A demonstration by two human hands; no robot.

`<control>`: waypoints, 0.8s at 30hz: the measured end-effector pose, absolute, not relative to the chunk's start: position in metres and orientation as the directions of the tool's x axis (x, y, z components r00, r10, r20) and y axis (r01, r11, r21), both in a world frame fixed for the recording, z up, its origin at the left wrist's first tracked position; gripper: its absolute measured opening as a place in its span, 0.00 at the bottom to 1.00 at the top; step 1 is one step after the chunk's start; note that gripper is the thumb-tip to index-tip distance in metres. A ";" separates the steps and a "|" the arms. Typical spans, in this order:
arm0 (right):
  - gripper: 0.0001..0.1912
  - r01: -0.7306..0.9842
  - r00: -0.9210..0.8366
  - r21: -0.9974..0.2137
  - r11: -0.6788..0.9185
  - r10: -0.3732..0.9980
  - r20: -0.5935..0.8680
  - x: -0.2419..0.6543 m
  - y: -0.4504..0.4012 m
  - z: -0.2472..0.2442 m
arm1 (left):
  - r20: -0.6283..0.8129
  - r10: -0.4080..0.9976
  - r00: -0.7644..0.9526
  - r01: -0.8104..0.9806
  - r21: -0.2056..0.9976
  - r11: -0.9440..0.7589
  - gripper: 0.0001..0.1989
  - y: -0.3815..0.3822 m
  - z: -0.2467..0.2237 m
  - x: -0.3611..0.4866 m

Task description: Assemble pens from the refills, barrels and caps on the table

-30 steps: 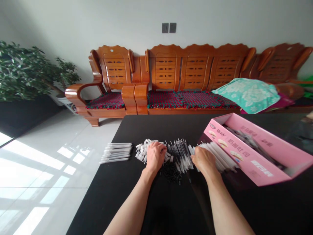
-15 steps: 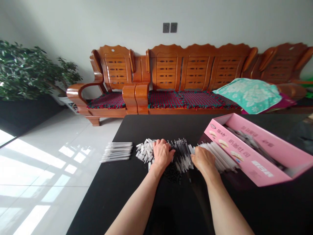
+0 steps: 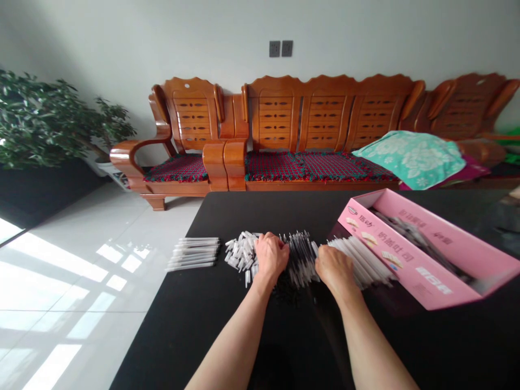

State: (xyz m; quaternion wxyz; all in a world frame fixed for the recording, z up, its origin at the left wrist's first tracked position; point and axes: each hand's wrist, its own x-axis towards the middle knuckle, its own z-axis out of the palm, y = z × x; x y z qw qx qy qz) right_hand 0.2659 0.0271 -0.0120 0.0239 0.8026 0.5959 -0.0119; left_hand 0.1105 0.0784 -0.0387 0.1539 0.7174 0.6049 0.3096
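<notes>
My left hand (image 3: pixel 271 258) lies palm down between a heap of short white plastic pieces (image 3: pixel 240 252) and a bunch of thin pen refills with dark tips (image 3: pixel 300 265). My right hand (image 3: pixel 335 272) rests at the far side of those refills, against a spread of long white tubes (image 3: pixel 365 260). Under my left wrist, small black parts (image 3: pixel 286 287) are partly hidden. Further left, several white tubes (image 3: pixel 193 253) lie side by side in a neat row. My fingers hide whether either hand grips anything.
Everything lies on a black table (image 3: pixel 244 216). To the right stands a pink cardboard box (image 3: pixel 410 260) holding dark items. Beyond the table are a wooden sofa (image 3: pixel 325 124) with a teal cloth (image 3: pixel 410 160), and a potted plant (image 3: pixel 40 119). A tiled floor (image 3: pixel 81 271) lies left.
My left hand has moved right, from the white pieces to the edge of the refills, and now covers more of the black parts. My right hand has shifted only slightly.
</notes>
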 end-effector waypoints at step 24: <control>0.10 -0.321 0.243 -0.943 0.091 0.970 0.010 0.233 0.038 -0.034 | 0.015 0.993 0.119 -0.445 0.895 0.040 0.16 0.074 -0.043 0.068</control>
